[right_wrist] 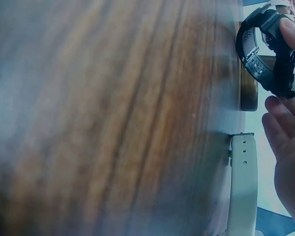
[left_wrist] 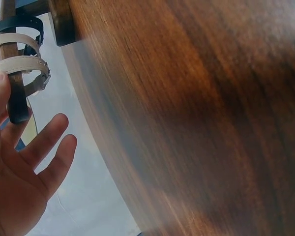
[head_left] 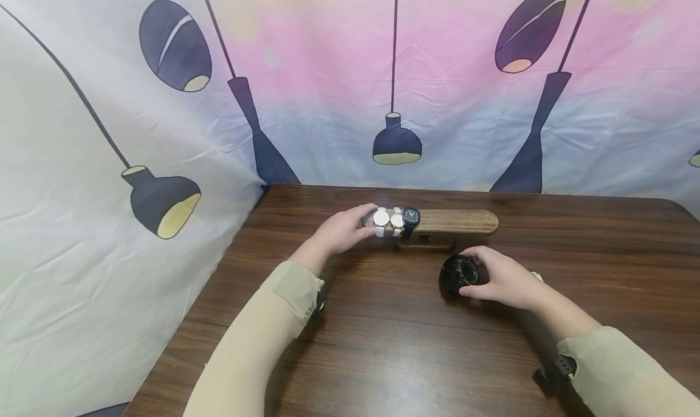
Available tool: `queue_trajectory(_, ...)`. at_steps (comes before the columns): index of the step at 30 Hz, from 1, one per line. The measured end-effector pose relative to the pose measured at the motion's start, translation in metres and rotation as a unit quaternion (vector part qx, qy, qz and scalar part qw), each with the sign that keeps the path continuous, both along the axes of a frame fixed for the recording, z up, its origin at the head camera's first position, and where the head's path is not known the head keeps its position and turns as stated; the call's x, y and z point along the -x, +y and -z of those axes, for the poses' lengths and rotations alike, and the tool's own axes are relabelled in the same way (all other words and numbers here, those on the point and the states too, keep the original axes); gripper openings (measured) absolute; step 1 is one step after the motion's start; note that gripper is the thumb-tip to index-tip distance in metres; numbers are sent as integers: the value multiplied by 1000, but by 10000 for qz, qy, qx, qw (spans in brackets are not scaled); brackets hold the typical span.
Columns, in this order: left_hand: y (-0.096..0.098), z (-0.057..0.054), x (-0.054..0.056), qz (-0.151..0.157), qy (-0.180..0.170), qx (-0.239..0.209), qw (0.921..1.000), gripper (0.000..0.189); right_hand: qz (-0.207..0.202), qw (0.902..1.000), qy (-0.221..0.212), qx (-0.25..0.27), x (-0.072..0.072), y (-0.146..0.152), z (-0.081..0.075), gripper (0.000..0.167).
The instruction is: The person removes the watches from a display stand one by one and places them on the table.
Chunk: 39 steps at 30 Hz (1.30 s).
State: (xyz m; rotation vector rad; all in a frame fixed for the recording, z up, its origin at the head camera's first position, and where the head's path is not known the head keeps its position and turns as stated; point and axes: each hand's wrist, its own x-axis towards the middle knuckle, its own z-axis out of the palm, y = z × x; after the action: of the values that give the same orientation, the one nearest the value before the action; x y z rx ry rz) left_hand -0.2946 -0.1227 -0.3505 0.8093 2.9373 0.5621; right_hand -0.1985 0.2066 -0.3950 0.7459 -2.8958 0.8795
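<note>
Your right arm reaches in from the lower right in a pale sleeve (head_left: 623,368), and your right hand (head_left: 505,277) pinches the black watch (head_left: 458,275) between thumb and fingers, the thumb on the near side. The watch is in front of the stand (head_left: 462,221), near its base; you cannot tell whether it touches the table (head_left: 404,326). Your left arm stretches farther out, and your left hand (head_left: 340,230) clamps the stand's left end between thumb and forefinger, beside the white watch (head_left: 381,217). Next along the bar sit a second pale watch (head_left: 397,220) and a dark square watch (head_left: 411,216).

The table is brown grained wood, with a soft sheen on its nearer part. Behind it hangs a cloth (head_left: 328,131) of pink and blue, printed with dark lamps (head_left: 397,144).

Your left wrist view shows what the head view hides: two fingers spread free of the stand, and straps looped around the bar. Your right wrist view shows the black watch's looped band, and a pale strap (right_wrist: 244,189) with holes near your right hand
</note>
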Motion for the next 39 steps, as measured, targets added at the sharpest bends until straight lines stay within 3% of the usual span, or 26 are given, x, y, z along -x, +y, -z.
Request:
queue_trajectory(18, 0, -1, -1, 46, 67, 32, 10000, 53, -42, 9996, -244, 127, -2, -1, 4, 68)
queue_trajectory(31, -1, 1, -1, 20, 56, -2, 10000, 53, -153, 9983, -371, -412, -1, 1, 5, 68)
queue_trajectory(39, 0, 1, 0, 37, 68, -20, 10000, 53, -167, 9979, -437, -456, 0, 2, 4, 69)
